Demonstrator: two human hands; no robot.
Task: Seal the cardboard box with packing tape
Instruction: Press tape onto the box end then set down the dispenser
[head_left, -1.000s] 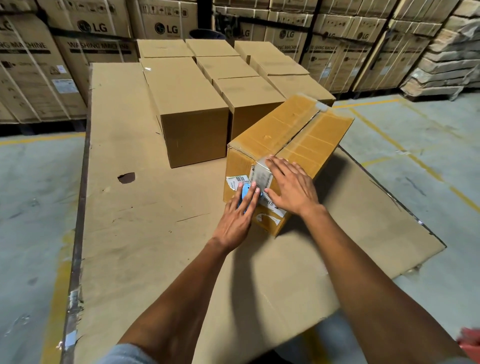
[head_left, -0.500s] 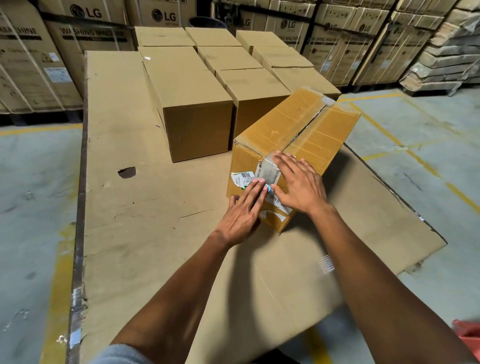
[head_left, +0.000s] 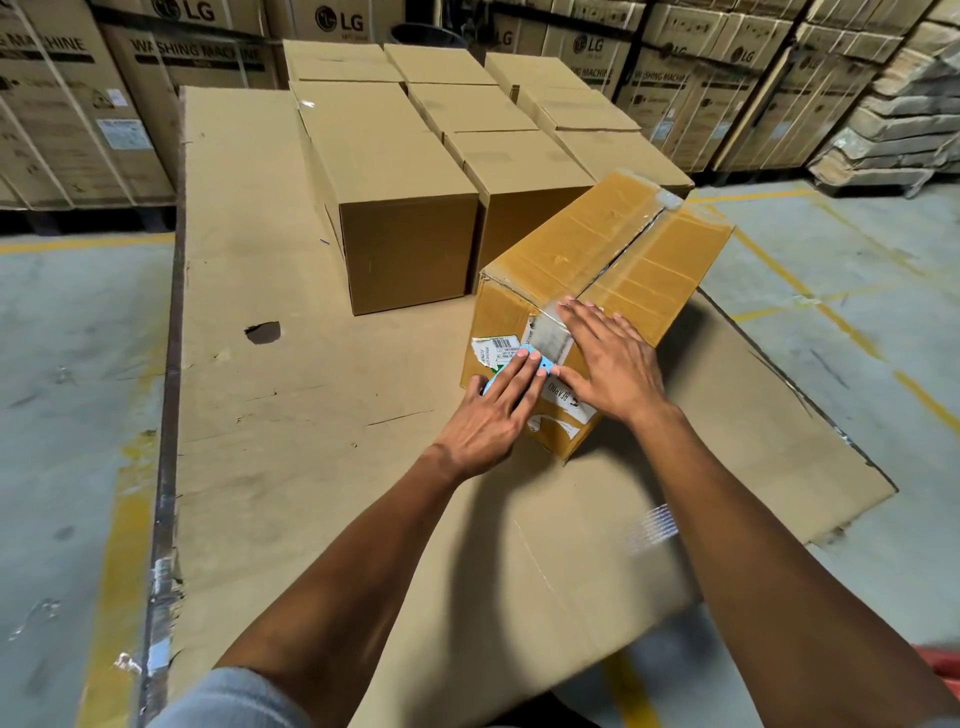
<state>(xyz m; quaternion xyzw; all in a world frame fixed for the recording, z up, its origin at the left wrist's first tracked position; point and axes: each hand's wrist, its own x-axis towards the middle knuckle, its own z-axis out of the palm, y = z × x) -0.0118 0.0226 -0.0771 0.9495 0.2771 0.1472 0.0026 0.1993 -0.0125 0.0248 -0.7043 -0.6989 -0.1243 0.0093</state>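
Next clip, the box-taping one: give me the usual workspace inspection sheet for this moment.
Surface: flattened cardboard sheet over a bench, with a small dark hole on its left part.
Job's things: cardboard box, clear tape running along the top seam and folded down the near end; small blue object under the left fingers, kind unclear.
Clutter: plain closed boxes in rows behind.
Grippers: left hand flat on the box's near end; right hand flat, pressing the tape end at the top edge.
Cables: nothing seen.
Surroundings: stacked LG washing machine cartons, concrete floor with yellow lines.
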